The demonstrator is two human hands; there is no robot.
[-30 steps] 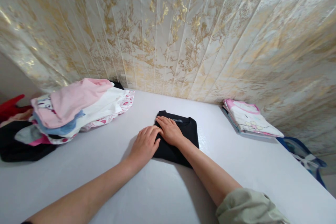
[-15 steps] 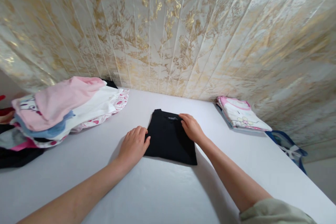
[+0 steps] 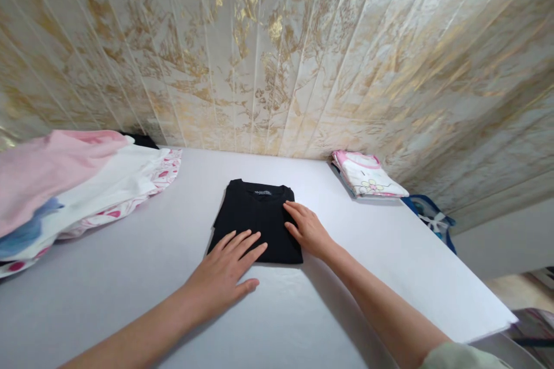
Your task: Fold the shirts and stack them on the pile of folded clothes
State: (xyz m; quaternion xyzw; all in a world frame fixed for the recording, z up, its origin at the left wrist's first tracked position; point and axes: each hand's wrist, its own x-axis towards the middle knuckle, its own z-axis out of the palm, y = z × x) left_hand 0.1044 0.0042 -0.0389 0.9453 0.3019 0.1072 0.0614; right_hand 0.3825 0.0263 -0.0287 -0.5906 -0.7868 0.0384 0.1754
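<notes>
A black T-shirt point(image 3: 255, 216) lies folded into a neat rectangle on the white table, its neckline and small printed label at the far side. Across its near left corner rests my left hand point(image 3: 227, 268), fingers spread and the thumb out over the table. My right hand point(image 3: 306, 228) lies on the shirt's right edge with its fingers stretched out over the fabric. Neither hand grips the cloth.
Loose clothes, pink, white and blue, form a heap point(image 3: 86, 179) at the left. Toward the back right sits a folded stack point(image 3: 367, 176) with a pink-trimmed flowered top. Beyond the right edge is a blue item point(image 3: 430, 219). A gold-patterned curtain point(image 3: 259, 57) hangs behind the table point(image 3: 367, 277).
My left hand has moved from the shirt's left edge onto its near part, fingers spreading. My right hand has slid nearer along the right edge. The view has turned to the right.
</notes>
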